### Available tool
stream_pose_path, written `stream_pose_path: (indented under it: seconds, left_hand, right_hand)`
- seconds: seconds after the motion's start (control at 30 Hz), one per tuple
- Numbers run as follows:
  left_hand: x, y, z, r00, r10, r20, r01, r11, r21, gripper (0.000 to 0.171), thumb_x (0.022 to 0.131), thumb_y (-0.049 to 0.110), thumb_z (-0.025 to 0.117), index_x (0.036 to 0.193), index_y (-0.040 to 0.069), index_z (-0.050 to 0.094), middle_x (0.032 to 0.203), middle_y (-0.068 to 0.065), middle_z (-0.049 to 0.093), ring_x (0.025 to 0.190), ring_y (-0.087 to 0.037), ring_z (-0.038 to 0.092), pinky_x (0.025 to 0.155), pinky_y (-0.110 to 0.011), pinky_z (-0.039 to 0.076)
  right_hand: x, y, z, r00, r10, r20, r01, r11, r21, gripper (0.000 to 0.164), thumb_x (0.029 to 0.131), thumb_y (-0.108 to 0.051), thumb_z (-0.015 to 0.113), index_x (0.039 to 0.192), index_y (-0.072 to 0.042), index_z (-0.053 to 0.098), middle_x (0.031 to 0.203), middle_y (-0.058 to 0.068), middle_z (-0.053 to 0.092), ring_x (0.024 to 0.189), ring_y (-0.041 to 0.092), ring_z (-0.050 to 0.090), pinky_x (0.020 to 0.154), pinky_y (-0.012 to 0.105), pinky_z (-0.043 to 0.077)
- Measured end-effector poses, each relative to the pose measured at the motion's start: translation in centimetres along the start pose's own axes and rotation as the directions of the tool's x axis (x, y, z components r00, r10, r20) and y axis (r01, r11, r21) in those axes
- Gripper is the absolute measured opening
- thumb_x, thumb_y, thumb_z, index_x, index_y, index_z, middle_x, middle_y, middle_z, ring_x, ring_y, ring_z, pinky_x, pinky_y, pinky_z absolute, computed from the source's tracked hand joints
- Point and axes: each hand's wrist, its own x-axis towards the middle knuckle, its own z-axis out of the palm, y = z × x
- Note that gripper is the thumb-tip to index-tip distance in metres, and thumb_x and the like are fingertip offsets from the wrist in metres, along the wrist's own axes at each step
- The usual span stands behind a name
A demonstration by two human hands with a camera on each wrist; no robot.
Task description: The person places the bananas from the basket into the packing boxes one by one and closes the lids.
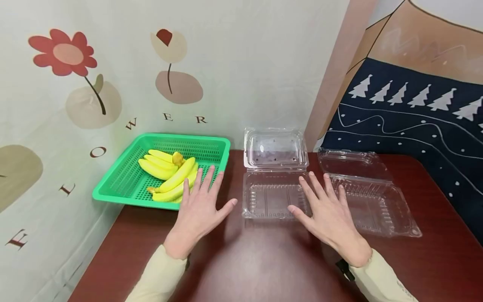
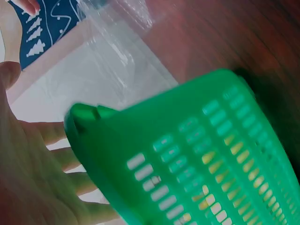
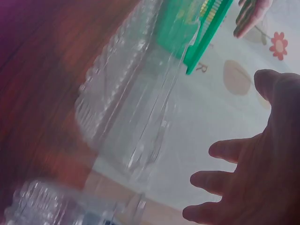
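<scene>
Head view: Two banana bunches lie in a green basket (image 1: 201, 147) at the left of the table (image 1: 256, 260). The left hand (image 1: 198, 209) is nearer to them; its fingers are spread and grasp nothing. The bunches lie forward and left of this hand. The front bunch (image 1: 177, 178) has its long axis slanting from the stem, at left, up to the right, and is partly hidden by the fingers. The rear bunch (image 1: 157, 164) has its stem at right. The right hand (image 1: 332, 214), also spread and unloaded, is over the adjoining sides of two open clear boxes, the left box (image 1: 273, 205) and the right box (image 1: 377, 209).

Left wrist view: The basket overlaps the extended fingers; contact cannot be determined. Yellow fruit shows through the slots.

Right wrist view: The fingers are apart and hold nothing.
</scene>
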Motion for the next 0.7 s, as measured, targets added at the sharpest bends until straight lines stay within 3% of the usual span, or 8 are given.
stream_pose_path:
  seconds: [0.43,0.7]
  left_hand:
    - [-1.0,-4.9,-3.1,0.994,-0.097,-0.041,0.096,0.995,-0.011,0.085,0.098,0.065,0.052,0.162,0.011,0.035,0.17,-0.016,0.023,0.155,-0.046,0.014,0.117,-0.074,0.009]
    - [-1.3,-8.3,-4.7,0.988,-0.137,-0.067,0.135,0.99,-0.036,0.082,0.1,0.061,0.052,0.159,0.006,0.038,0.168,-0.018,0.025,0.155,-0.045,0.015,0.117,-0.074,0.012]
  right_hand:
    - [0.7,-4.0,1.1,0.994,-0.111,0.01,0.111,0.994,-0.011,0.087,0.095,-0.075,0.048,0.163,-0.022,0.036,0.17,0.008,0.027,0.157,0.04,0.012,0.118,0.072,0.014]
    - [1.4,-6.1,1.5,0.98,-0.198,0.017,0.198,0.98,-0.021,0.087,0.095,-0.076,0.046,0.161,-0.021,0.04,0.17,0.007,0.027,0.156,0.042,0.015,0.119,0.071,0.014]
